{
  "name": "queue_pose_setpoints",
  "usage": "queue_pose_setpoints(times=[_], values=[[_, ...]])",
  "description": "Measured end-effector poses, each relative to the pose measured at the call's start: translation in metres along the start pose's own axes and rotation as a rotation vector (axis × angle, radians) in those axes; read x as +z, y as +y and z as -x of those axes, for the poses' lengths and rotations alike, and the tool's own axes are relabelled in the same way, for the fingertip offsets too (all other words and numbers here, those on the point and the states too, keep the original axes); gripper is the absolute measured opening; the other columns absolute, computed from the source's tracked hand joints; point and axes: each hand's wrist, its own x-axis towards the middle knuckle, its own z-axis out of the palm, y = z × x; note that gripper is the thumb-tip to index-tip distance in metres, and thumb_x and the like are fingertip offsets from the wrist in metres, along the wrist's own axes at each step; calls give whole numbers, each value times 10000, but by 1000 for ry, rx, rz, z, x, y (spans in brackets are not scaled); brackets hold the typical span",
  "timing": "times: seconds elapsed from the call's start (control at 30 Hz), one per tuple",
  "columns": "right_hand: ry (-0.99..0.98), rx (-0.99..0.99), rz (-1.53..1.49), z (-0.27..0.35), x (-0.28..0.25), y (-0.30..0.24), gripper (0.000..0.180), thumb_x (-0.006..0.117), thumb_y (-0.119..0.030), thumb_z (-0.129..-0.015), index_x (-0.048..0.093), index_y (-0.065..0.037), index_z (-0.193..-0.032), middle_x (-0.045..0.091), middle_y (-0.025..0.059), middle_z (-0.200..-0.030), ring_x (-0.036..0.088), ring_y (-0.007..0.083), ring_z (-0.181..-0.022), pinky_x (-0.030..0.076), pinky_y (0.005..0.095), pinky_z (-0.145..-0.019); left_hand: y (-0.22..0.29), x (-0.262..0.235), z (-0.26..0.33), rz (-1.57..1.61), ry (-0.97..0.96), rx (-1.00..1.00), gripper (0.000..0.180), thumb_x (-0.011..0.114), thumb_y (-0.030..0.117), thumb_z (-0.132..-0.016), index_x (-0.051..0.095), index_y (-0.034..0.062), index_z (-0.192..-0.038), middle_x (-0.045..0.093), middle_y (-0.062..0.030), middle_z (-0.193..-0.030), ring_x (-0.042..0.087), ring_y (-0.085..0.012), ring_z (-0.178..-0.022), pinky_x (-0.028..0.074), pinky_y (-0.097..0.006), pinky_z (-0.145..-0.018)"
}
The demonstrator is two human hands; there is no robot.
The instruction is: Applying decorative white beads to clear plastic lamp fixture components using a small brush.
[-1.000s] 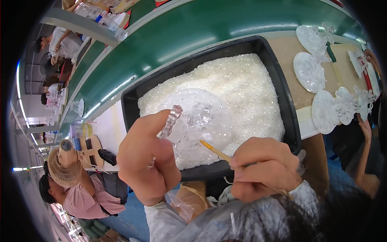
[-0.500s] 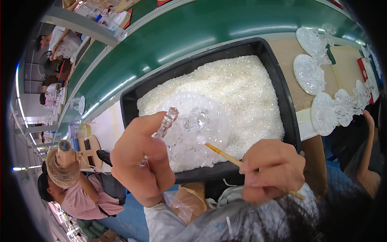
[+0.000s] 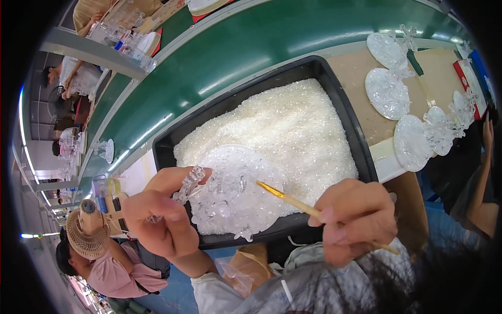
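Observation:
My left hand (image 3: 159, 217) is closed around the knobbly stem of a clear plastic ornament with a round base (image 3: 246, 170). Its disc, with a lumpy, frosted-looking surface, is tilted toward me above a bed of sparkling white granules (image 3: 308, 123). In my right hand (image 3: 358, 222) is a thin wooden paintbrush (image 3: 303, 208), pinched by the handle and pointing left. The brush tip sits close to the right part of the disc; I cannot tell whether it touches. My left fingers hide part of the stem.
A black tray (image 3: 349, 102) holds the granules. Several clear round-based ornaments (image 3: 387, 94) stand on brown board at right, beside another person's arm (image 3: 481, 183). Behind runs a green conveyor belt (image 3: 219, 68). A beige fan (image 3: 88, 230) and a person in pink (image 3: 120, 269) are at left.
My left hand has moved left and down, turning the ornament so its disc shows more to me. The brush has stayed at nearly the same place. The view has shifted slightly.

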Motion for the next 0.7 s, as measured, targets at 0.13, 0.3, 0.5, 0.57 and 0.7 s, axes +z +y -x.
queue_pose_setpoints(times=[0.13, 0.3, 0.5, 0.57, 0.7], values=[[-70, -37, 88, -1, -1, 3, 195, 780, -85, -765, 600, -39, -823, 595, 147, -888, 629, 226, -636, 522, 297, -534, -5, 0, -1, 31, -9, 16, 257, 453, 296, -1031, 349, 67, -983, 683, -240, -895, 614, -212, -769, 458, -309, -823], [-88, -29, 16, -2, -7, -1, 171, 750, -93, -781, 593, -37, -820, 584, 148, -911, 627, 222, -641, 516, 290, -533, -7, -1, -1, 54, 0, 28, 265, 479, 295, -1022, 355, 63, -989, 685, -236, -878, 634, -225, -773, 468, -314, -826], [-108, 96, 93, 1, -6, -1, 172, 744, -82, -776, 586, -45, -832, 565, 161, -931, 623, 226, -644, 519, 285, -527, -12, -1, 1, 109, 64, 9, 271, 530, 251, -1003, 404, 17, -1058, 692, -219, -849, 658, -225, -744, 491, -303, -780], [26, -12, -7, 13, -3, 4, 304, 770, 25, -640, 613, -19, -897, 637, 143, -911, 646, 225, -660, 534, 321, -570, -10, 1, 1, 201, 120, 17, 212, 563, 82, -953, 532, -86, -1076, 683, -222, -894, 664, -214, -723, 523, -280, -667], [-251, -119, 77, 1, -3, -3, 259, 767, 3, -697, 635, -24, -918, 646, 188, -945, 664, 268, -624, 558, 334, -539, -11, 1, -5, -80, 127, 127, 191, 596, 49, -923, 585, -78, -1065, 693, -164, -906, 687, -196, -711, 536, -272, -658]])
